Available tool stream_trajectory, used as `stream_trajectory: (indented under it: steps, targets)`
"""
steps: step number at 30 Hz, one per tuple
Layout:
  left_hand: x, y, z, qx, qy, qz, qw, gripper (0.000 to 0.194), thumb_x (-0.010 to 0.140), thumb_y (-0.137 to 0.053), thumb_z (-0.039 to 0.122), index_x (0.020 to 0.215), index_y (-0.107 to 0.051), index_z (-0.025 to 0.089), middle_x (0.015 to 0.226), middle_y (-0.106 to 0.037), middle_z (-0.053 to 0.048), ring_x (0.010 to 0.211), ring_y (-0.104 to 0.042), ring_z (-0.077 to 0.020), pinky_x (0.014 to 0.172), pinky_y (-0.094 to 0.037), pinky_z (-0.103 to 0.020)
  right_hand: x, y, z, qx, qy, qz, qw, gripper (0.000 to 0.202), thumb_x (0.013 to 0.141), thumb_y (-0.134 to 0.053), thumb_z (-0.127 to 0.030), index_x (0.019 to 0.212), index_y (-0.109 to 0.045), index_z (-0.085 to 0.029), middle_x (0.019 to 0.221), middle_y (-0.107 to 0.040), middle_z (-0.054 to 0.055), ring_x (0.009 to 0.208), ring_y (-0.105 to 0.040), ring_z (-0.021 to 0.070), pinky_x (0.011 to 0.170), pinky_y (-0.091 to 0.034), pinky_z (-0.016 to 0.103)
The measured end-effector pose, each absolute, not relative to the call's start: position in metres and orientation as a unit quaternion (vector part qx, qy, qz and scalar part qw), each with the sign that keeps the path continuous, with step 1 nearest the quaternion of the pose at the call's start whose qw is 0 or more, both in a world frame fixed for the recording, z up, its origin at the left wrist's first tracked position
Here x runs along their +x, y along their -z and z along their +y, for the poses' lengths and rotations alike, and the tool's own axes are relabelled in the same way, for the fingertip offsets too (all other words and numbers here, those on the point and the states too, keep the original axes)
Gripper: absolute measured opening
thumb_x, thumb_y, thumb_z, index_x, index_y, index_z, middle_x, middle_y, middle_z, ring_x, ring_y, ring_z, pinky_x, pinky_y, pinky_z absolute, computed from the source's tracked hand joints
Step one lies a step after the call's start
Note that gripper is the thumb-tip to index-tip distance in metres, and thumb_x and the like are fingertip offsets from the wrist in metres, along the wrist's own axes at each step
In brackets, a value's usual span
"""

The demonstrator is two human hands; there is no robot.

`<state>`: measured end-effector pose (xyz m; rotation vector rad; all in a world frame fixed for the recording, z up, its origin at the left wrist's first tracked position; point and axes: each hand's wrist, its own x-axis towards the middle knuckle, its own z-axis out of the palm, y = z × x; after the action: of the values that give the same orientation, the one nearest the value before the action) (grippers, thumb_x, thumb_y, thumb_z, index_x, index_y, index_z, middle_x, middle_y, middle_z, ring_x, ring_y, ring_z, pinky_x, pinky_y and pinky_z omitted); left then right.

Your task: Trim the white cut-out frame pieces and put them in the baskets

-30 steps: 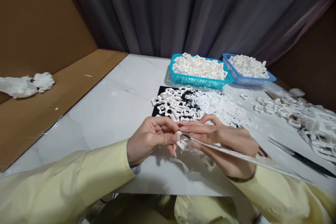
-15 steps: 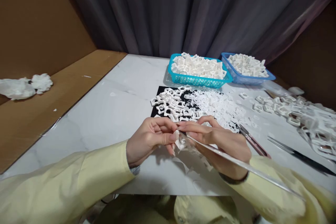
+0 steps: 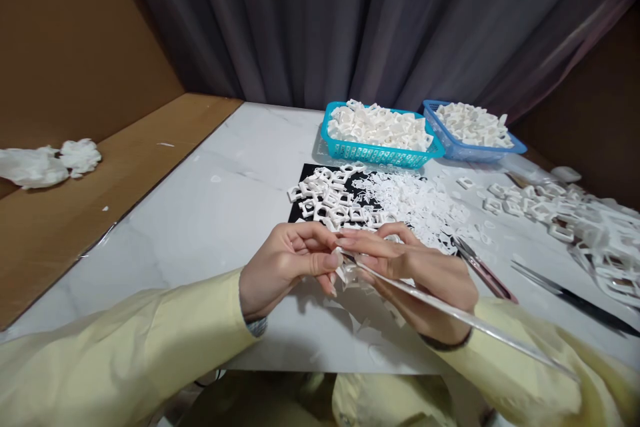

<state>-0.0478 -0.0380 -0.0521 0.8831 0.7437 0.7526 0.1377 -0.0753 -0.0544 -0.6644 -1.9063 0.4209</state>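
Observation:
Near the table's front, my left hand point(image 3: 287, 265) pinches a small white plastic piece point(image 3: 342, 268) between thumb and fingers. My right hand point(image 3: 423, 273) is closed around a long thin metallic tool point(image 3: 450, 312), whose far end runs back over the right sleeve. The tool's near end meets the white piece, and the fingertips of both hands touch there. The exact contact is partly hidden by the fingers. Just beyond the hands, white frame-shaped pieces point(image 3: 327, 195) and thin white scraps point(image 3: 410, 199) lie on a black mat point(image 3: 310, 172).
A teal basket point(image 3: 385, 155) and a blue basket point(image 3: 475, 152), both full of white pieces, stand at the back. Pink-handled cutters point(image 3: 487, 273) and black tweezers point(image 3: 575, 299) lie at right, near more white parts point(image 3: 595, 227). Crumpled white plastic point(image 3: 37, 167) rests on cardboard at left.

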Motion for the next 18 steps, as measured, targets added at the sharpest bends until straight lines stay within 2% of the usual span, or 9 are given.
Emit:
stream_trajectory:
  steps: [14, 18]
  targets:
    - [-0.047, 0.0513, -0.0387, 0.392, -0.336, 0.338, 0.787, 0.021, 0.056, -0.081, 0.021, 0.065, -0.063, 0.013, 0.048, -0.065, 0.002, 0.036, -0.057, -0.0083, 0.039, -0.043, -0.014, 0.1387, 0.0526, -0.0759, -0.274, -0.164, -0.817, 0.479, 0.02, 0.081, -0.054, 0.0, 0.086, -0.054, -0.019, 0.111, -0.066, 0.009, 0.106, -0.061, 0.0188, 0.083, -0.047, 0.037]
    - [-0.0474, 0.0508, -0.0388, 0.379, -0.329, 0.334, 0.798, 0.018, 0.058, -0.08, 0.02, 0.064, -0.064, 0.013, 0.047, -0.064, 0.002, 0.037, -0.057, -0.007, 0.041, -0.043, -0.012, 0.14, 0.0567, -0.0756, -0.275, -0.151, -0.822, 0.475, 0.023, 0.081, -0.053, 0.0, 0.092, -0.055, -0.02, 0.115, -0.064, 0.009, 0.11, -0.059, 0.0192, 0.084, -0.047, 0.039]
